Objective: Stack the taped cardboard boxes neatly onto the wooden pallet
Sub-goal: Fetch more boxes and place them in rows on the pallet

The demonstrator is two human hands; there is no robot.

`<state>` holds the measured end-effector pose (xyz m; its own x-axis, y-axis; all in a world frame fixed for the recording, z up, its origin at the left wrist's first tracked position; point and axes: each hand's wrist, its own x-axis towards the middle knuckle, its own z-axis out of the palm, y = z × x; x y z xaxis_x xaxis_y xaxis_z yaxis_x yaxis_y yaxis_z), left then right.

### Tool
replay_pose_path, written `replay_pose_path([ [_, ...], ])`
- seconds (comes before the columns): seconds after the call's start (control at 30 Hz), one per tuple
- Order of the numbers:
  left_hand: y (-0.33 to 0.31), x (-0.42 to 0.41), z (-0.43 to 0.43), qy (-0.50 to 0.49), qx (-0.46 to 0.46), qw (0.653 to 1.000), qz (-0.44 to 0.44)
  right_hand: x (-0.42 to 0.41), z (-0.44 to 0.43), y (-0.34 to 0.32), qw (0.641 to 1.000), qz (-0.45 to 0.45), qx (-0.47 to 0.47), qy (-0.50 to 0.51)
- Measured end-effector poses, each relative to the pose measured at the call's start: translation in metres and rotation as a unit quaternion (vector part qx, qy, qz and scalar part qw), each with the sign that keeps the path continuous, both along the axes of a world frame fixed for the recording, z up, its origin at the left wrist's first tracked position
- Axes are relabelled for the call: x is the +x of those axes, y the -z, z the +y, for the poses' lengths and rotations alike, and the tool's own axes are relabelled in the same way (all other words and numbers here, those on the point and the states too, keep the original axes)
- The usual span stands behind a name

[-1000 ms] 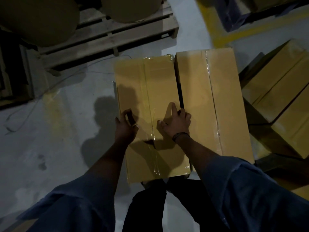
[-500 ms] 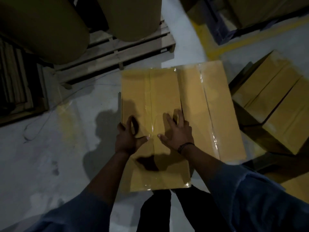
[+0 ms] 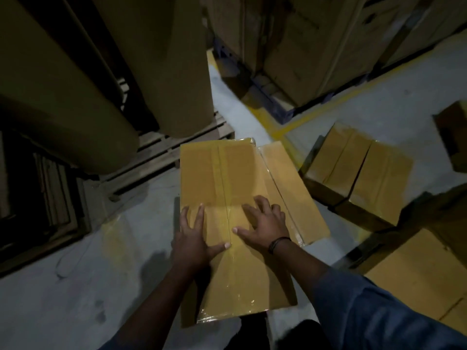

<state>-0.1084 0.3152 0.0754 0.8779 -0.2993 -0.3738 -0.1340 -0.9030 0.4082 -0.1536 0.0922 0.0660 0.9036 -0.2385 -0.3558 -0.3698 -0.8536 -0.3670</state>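
A long taped cardboard box (image 3: 222, 178) lies in front of me with a clear tape seam down its middle. My left hand (image 3: 193, 238) lies flat on its top near the left edge, fingers straight. My right hand (image 3: 265, 223) rests spread on the top to the right of the seam. A second taped box (image 3: 290, 188) lies right beside it on the right, lower. A wooden pallet (image 3: 161, 152) sits beyond the box, at the back left.
Large brown paper rolls (image 3: 63, 92) stand on the pallet. More taped boxes (image 3: 358, 173) lie on the floor to the right, another (image 3: 417, 274) at near right. Stacked cartons (image 3: 303, 41) stand behind a yellow floor line (image 3: 303, 122). Grey floor spreads on the left.
Both hands have gone from curled at the box's sides to flat on its top. The box now appears raised above the neighbouring box, and the view has tilted up.
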Motion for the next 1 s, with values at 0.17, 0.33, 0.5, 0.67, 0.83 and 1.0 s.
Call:
replay_pose_path([
  [0.17, -0.03, -0.05, -0.022, 0.031, -0.033, 0.999, -0.016, -0.057, -0.014, -0.033, 0.997, -0.04, -0.037, 0.048],
  [0.33, -0.056, -0.121, -0.062, 0.102, -0.071, 0.991, -0.041, -0.15, -0.046, -0.061, 0.986, -0.075, -0.082, 0.123],
  [0.5, -0.078, -0.218, -0.102, 0.21, -0.08, 0.973, -0.048, -0.292, -0.063, -0.087, 0.963, -0.094, -0.121, 0.223],
  [0.67, -0.107, -0.322, -0.152, 0.334, -0.076, 0.938, -0.047, -0.442, -0.068, -0.109, 0.919, -0.079, -0.141, 0.36],
  [0.83, -0.126, -0.404, -0.191, 0.431, -0.07, 0.898, -0.055, -0.549, -0.075, -0.125, 0.88, -0.069, -0.146, 0.446],
  [1.0, -0.124, -0.452, -0.228, 0.508, -0.038, 0.858, -0.058, -0.612, -0.082, -0.123, 0.85, -0.052, -0.133, 0.506],
])
